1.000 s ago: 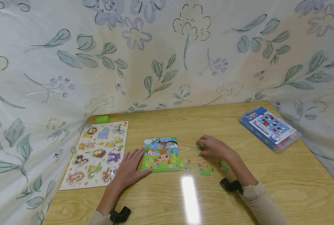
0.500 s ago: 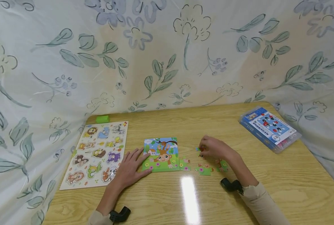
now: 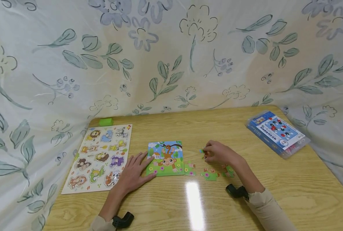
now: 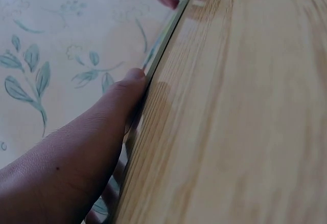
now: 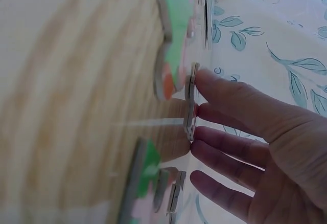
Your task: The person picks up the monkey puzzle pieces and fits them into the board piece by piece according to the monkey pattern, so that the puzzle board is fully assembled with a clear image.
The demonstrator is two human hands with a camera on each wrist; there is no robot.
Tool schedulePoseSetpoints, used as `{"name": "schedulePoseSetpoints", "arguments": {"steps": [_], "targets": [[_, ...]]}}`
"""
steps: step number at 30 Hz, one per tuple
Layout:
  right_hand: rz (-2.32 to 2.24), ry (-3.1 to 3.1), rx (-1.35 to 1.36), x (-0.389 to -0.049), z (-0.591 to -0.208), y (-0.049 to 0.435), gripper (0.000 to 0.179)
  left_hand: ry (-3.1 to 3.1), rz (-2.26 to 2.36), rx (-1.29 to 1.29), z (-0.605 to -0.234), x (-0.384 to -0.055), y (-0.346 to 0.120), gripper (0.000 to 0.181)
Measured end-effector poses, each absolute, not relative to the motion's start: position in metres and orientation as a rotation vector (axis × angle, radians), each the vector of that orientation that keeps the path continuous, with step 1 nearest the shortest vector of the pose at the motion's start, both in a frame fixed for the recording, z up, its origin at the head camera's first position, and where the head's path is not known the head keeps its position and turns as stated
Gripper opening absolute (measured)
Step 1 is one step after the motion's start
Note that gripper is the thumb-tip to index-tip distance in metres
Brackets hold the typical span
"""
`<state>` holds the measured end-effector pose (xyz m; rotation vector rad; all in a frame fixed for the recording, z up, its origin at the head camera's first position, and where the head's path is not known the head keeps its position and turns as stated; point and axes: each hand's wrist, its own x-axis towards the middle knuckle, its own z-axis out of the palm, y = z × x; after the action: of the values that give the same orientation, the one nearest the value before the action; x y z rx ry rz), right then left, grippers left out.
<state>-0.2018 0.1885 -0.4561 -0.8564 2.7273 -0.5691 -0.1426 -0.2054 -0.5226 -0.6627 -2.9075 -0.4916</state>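
Observation:
A square monkey picture puzzle [image 3: 167,168] lies on the table. My left hand [image 3: 132,173] rests at its left side, fingers spread, with fingertips and thumb touching its left part. In the left wrist view the thumb [image 4: 134,75] lies along a thin edge. To the right, my right hand [image 3: 222,153] pinches a puzzle piece [image 5: 190,106] with thumb and fingertips, low at the tabletop. Fingers partly hide this piece in the head view. A green-and-pink piece [image 3: 190,169] lies against the puzzle's right side. Two more pieces, one pink and green [image 3: 210,175], the other greenish [image 3: 229,170], lie nearer me.
An animal board [image 3: 84,189] with several animal shapes lies at the left, a green block [image 3: 105,122] behind it. At the right back sits a blue clear-cased box [image 3: 281,133]. A patterned cloth [image 3: 171,64] hangs behind the wooden table [image 3: 160,205].
My left index finger has moved onto the picture. My right hand and the piece under it have shifted slightly left. The other pieces stay where they were.

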Motion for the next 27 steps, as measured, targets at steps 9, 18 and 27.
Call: {"name": "schedulePoseSetpoints", "arguments": {"steps": [9, 18, 27], "targets": [[-0.592, 2.712, -0.859, -0.2017, -0.4565, 0.1900, 0.049, -2.900, -0.496, -0.668, -0.5227, -0.1436, -0.2052, 0.067], [-0.566, 2.750, -0.896, -0.2006, -0.4573, 0.1876, 0.046, -2.879, -0.464, -0.678, -0.5213, -0.1423, -0.2046, 0.067], [-0.399, 2.862, -0.955, -0.2017, -0.4597, 0.1840, 0.043, -2.876, -0.464, -0.684, -0.5205, -0.1422, -0.2048, 0.067]]}}
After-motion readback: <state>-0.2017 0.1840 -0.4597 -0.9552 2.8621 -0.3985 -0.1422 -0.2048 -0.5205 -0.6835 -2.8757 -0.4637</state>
